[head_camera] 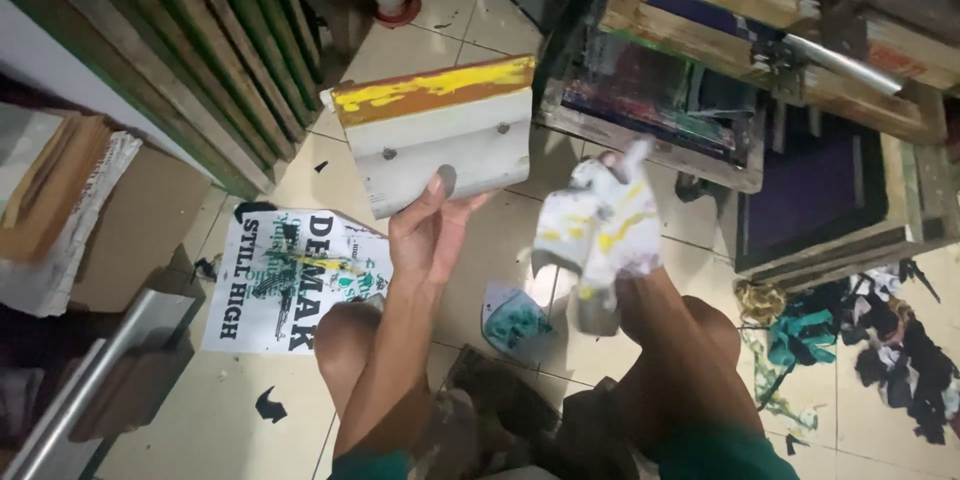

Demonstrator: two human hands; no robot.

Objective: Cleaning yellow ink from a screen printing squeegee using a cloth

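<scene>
My left hand (425, 230) holds up a screen-printing squeegee (440, 145) by its lower edge. It has a pale metal handle with two bolts and a blade strip smeared with yellow and orange ink along the top. My right hand (620, 270) grips a bunched white rag (600, 225) stained with yellow ink, blurred, just to the right of the squeegee and apart from it. My bare knees show below both arms.
Wooden printing screens (690, 90) with dark purple mesh lie on the tiled floor at upper right. Green-edged frames (215, 50) lean at upper left. A printed white sheet (290, 280) lies on the floor to the left. Scraps of cloth (880, 340) are piled at right. Cardboard (60, 200) is stacked far left.
</scene>
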